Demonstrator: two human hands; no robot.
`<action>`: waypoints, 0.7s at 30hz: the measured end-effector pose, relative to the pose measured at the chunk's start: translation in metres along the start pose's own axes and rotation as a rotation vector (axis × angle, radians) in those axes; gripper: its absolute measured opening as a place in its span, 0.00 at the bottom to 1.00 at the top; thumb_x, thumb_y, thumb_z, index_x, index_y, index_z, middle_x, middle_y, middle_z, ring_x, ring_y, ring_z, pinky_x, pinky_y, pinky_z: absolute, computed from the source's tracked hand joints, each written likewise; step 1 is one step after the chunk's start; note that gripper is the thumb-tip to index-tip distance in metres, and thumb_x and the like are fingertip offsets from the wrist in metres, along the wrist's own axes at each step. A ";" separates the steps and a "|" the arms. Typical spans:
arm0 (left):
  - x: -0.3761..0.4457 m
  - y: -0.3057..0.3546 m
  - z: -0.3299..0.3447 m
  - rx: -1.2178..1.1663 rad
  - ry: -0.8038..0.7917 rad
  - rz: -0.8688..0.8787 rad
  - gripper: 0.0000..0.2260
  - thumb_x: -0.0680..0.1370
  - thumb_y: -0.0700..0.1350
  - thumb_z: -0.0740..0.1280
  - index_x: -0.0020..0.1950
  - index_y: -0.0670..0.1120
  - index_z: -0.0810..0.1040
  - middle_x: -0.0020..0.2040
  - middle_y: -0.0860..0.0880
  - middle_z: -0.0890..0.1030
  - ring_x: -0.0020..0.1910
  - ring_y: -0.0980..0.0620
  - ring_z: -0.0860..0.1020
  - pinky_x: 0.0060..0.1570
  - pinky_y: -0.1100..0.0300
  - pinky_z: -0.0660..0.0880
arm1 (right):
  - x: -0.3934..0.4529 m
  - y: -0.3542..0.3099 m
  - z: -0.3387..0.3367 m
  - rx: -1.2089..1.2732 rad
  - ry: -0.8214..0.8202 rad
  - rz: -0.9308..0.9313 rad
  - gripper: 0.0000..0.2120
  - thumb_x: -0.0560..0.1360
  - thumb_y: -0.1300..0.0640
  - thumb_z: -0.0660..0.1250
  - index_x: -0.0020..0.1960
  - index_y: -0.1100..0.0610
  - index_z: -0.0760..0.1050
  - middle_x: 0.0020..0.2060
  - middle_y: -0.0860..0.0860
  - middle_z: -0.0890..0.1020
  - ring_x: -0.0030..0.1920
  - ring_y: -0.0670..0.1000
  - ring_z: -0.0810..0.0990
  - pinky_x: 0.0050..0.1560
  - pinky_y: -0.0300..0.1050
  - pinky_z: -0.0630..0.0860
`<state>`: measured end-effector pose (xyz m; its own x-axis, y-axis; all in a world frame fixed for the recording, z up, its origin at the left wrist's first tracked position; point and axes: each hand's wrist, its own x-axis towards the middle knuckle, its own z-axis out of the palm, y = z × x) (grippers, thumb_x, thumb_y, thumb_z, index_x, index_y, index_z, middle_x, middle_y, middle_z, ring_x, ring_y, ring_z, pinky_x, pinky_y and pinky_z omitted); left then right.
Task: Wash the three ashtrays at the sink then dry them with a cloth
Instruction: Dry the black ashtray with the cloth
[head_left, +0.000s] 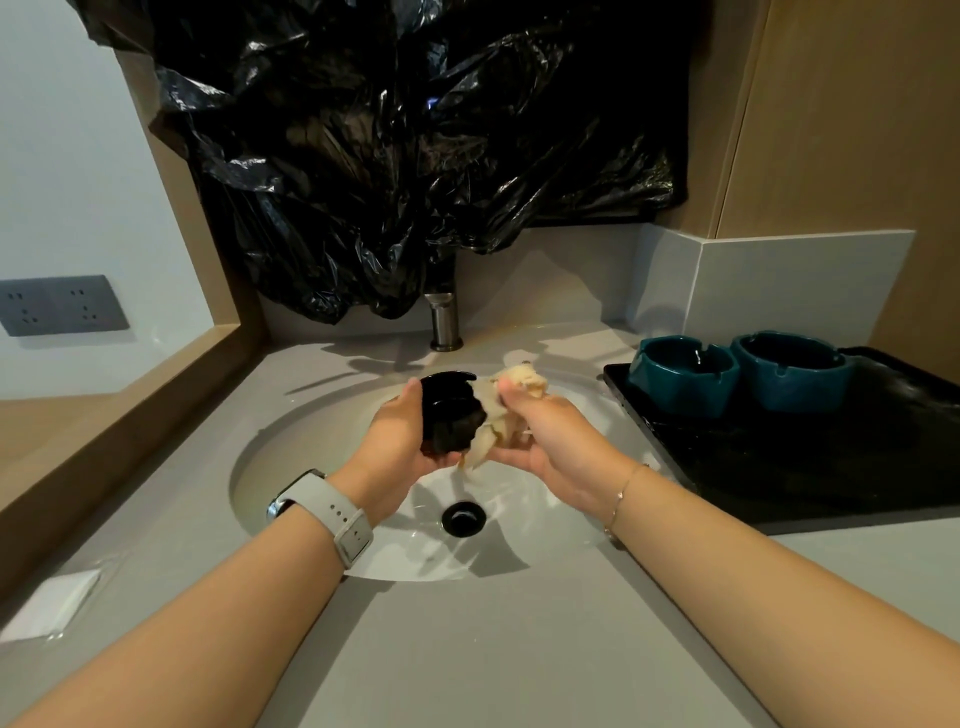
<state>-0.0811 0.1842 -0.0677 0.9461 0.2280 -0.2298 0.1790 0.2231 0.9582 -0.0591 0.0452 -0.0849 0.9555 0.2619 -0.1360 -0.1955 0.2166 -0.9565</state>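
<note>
We find no brand, label or readable writing on any object here. Our left hand (400, 441) holds a black ashtray (451, 410) above the sink (249, 467), its grip clamped around the ashtray's side. Our right hand (545, 441) has its grip closed on a crumpled pale cloth (514, 410), pressed against the ashtray — most of the cloth is hidden between fingers and ashtray. Two teal ashtrays (680, 376) (792, 369) stand side by side on a black tray (831, 467) on the table (493, 649), to the right of the sink. The tray is cut off by the right edge. Black plastic sheeting (415, 156) hides the upper part of the faucet (444, 322) — only its base is visible. A smartwatch (322, 512) sits on the left wrist, its face turned away.
</note>
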 end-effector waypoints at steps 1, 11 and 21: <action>0.002 0.000 0.000 0.004 0.019 0.006 0.17 0.86 0.50 0.50 0.65 0.42 0.72 0.43 0.42 0.79 0.35 0.46 0.76 0.30 0.57 0.71 | -0.001 0.004 0.002 -0.012 0.012 -0.015 0.14 0.80 0.53 0.63 0.61 0.61 0.74 0.55 0.60 0.82 0.52 0.56 0.83 0.51 0.49 0.82; -0.003 -0.009 0.002 0.359 -0.084 0.105 0.17 0.86 0.54 0.47 0.60 0.49 0.73 0.49 0.42 0.81 0.40 0.47 0.79 0.33 0.57 0.77 | 0.013 -0.001 0.000 -0.171 0.167 0.042 0.10 0.78 0.54 0.65 0.57 0.58 0.75 0.50 0.59 0.83 0.45 0.58 0.84 0.41 0.50 0.82; 0.006 0.004 -0.025 0.854 -0.561 0.549 0.06 0.80 0.50 0.67 0.48 0.52 0.83 0.67 0.66 0.73 0.67 0.68 0.69 0.69 0.62 0.61 | 0.011 -0.029 -0.038 -0.164 0.020 0.227 0.06 0.77 0.54 0.63 0.45 0.56 0.74 0.35 0.55 0.75 0.32 0.52 0.73 0.31 0.43 0.69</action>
<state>-0.0810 0.2106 -0.0693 0.9013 -0.4041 0.1558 -0.3715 -0.5364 0.7578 -0.0347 0.0055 -0.0682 0.8959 0.2676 -0.3546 -0.3677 -0.0014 -0.9299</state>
